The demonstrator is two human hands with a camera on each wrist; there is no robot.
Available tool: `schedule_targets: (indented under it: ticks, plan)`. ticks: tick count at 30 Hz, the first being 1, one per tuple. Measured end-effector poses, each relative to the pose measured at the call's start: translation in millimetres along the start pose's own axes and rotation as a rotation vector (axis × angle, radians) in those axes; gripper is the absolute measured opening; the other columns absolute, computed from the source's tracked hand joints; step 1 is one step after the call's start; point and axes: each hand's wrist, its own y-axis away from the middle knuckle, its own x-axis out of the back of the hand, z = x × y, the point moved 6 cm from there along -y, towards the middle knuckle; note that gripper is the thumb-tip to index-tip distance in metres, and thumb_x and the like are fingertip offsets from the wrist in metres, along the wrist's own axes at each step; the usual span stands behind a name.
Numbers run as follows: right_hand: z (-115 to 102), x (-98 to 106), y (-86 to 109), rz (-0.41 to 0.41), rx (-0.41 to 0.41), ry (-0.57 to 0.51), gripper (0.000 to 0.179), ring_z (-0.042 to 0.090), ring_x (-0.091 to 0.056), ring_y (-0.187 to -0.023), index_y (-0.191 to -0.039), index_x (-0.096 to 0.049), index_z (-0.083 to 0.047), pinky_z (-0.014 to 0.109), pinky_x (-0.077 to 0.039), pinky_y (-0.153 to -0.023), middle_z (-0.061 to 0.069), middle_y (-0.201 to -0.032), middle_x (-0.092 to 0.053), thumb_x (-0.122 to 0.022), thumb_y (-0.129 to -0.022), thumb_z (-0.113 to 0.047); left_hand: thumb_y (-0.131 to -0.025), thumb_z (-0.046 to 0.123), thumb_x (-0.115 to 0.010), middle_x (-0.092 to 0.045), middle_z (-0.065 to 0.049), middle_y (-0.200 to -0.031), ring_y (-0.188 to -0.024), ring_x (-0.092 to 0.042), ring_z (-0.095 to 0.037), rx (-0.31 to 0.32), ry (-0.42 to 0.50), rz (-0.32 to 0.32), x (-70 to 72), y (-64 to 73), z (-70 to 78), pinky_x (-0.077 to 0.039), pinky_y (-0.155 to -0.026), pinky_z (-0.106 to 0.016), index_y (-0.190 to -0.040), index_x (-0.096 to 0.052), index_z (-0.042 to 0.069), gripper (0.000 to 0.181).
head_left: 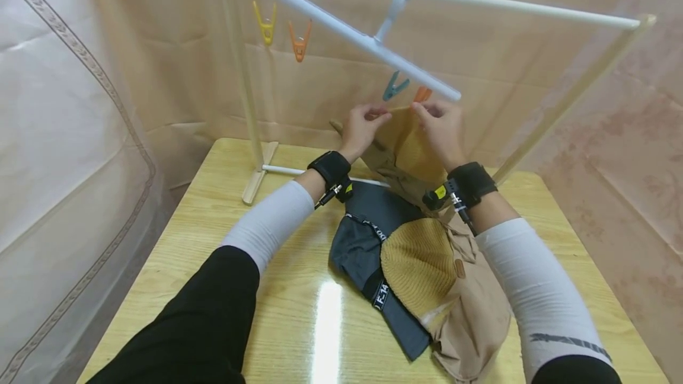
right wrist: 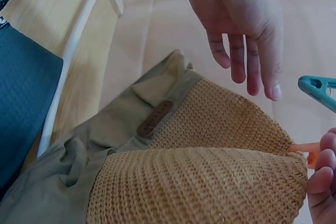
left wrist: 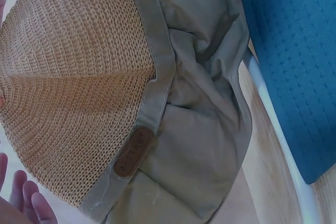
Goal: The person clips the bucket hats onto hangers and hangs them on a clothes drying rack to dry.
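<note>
A woven tan sun hat (head_left: 421, 147) with a khaki brim (right wrist: 123, 106) hangs below the hanger's right end, the top of its crown at an orange clothespin (right wrist: 305, 148). My right hand (head_left: 443, 126) pinches that clothespin at the crown's top; its fingers partly cover it. My left hand (head_left: 363, 129) is just left of the crown. In the right wrist view, this left hand (right wrist: 241, 30) has loosely bent fingers, apart from the hat. A teal clothespin (head_left: 396, 86) hangs between the hands. The left wrist view shows the crown (left wrist: 79, 77) and its brown label (left wrist: 134, 151) up close.
A light blue hanger (head_left: 363, 40) hooks over the white rack bar (head_left: 480, 6), tilted down to the right. Yellow (head_left: 266, 25) and orange clothespins (head_left: 300, 43) hang at its left. On the table (head_left: 224, 289) lie a dark grey hat (head_left: 357, 248) and a mustard-and-beige hat (head_left: 421, 259).
</note>
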Motion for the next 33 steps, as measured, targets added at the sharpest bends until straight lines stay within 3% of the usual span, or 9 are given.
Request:
schedule_targets:
  ticks: [7,15,20,33]
  plan:
    - [2.1,-4.2,1.5,-0.008,0.027,0.017,0.037,0.007,-0.056,-0.064,-0.101,-0.074,0.0,0.018,-0.046,-0.06,-0.009,-0.071,-0.064,-0.068,-0.091,-0.036,-0.088,0.024,-0.074,-0.073,-0.009,-0.106,-0.093,-0.066,-0.021,-0.01,-0.025,-0.003,-0.5,1.0,-3.9,-0.049,-0.08,-0.021,-0.104,-0.074,0.006,0.025]
    - [0.7,-11.1,5.5,-0.028,0.069,0.051,0.034,0.007,-0.055,-0.061,-0.098,-0.075,0.0,0.018,-0.043,-0.056,0.01,-0.076,-0.068,-0.068,-0.092,-0.033,-0.088,0.024,-0.073,-0.073,-0.009,-0.107,-0.095,-0.066,-0.021,-0.003,-0.052,-0.021,-1.5,3.6,-8.8,-0.049,-0.081,-0.023,-0.104,-0.074,0.006,0.024]
    - [-2.6,-16.3,8.2,-0.03,0.102,0.078,0.034,0.004,-0.054,-0.059,-0.097,-0.075,0.0,0.017,-0.043,-0.055,0.01,-0.074,-0.067,-0.068,-0.091,-0.032,-0.089,0.025,-0.072,-0.072,-0.009,-0.107,-0.098,-0.066,-0.021,0.016,-0.024,-0.032,1.7,4.9,-13.0,-0.05,-0.082,-0.024,-0.104,-0.074,0.006,0.024]
    - [-4.7,-28.0,12.7,-0.069,0.134,0.113,0.036,0.008,-0.055,-0.067,-0.099,-0.075,-0.002,0.02,-0.042,-0.06,0.021,-0.088,-0.07,-0.067,-0.092,-0.036,-0.091,0.023,-0.07,-0.072,-0.01,-0.106,-0.098,-0.065,-0.021,0.024,-0.001,-0.049,7.9,8.5,-13.4,-0.05,-0.084,-0.027,-0.106,-0.073,0.005,0.024]
